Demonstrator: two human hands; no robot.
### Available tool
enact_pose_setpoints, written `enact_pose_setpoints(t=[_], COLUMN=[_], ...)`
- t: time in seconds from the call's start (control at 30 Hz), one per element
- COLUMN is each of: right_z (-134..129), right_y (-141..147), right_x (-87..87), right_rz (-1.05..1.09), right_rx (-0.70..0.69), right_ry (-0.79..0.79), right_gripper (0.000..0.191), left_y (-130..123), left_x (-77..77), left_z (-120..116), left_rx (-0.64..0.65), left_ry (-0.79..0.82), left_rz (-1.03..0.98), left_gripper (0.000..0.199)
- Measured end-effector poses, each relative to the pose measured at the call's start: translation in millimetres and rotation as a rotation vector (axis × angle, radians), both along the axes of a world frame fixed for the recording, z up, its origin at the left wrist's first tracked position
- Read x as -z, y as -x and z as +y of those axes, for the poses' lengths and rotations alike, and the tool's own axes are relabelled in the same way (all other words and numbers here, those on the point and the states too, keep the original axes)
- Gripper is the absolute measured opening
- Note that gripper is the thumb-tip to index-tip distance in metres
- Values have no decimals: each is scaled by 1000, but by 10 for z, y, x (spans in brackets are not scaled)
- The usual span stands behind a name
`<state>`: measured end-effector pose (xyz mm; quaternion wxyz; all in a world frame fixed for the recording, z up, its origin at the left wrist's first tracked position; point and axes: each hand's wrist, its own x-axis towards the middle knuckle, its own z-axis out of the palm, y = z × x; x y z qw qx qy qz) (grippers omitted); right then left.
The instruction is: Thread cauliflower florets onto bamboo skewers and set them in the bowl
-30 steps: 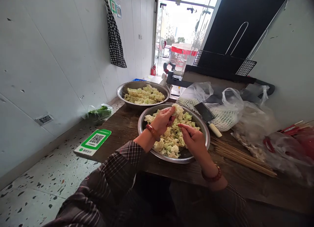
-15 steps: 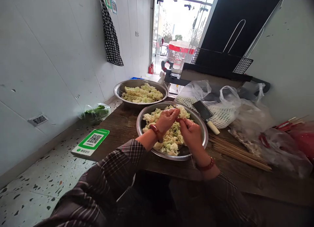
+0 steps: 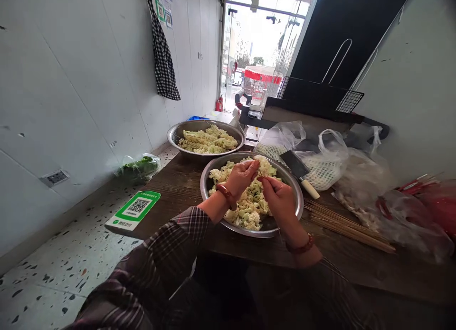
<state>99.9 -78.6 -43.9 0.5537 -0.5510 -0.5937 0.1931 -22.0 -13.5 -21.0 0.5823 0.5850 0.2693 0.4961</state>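
Both hands are over a steel bowl (image 3: 205, 189) full of cauliflower florets (image 3: 249, 215). My left hand (image 3: 241, 179), a reddish bangle at its wrist, is closed, with its fingertips on a pale cauliflower floret (image 3: 264, 165) at the bowl's far side. Close by on the right, my right hand (image 3: 280, 196) pinches a thin wooden skewer (image 3: 261, 175), of which only a short bit shows between the two hands. A beaded bracelet circles that wrist. The fingers partly hide the skewer's tip and the floret.
Behind stands a second steel bowl (image 3: 171, 136) of cauliflower with skewers in it. To the right lie a cleaver (image 3: 295, 166), a bundle of bamboo skewers (image 3: 351, 228) and plastic bags (image 3: 331, 154). A green QR-code card (image 3: 137, 208) lies at the table's left edge.
My right hand has drawn slightly away from the left, and a short length of skewer now shows between them. The whole view has shifted a little downward.
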Motion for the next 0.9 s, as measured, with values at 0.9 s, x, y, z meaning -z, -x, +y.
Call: enact_pose_setpoints(t=[0.9], right_z=[-112], right_y=[-487], right_x=[171], right_rz=[297], right_rx=[-74], right_ry=[59], right_gripper=[38], left_y=[101], left_x=[-112], left_z=[171], left_rx=[-217], left_ry=[98], left_rz=[220], left_gripper=[12])
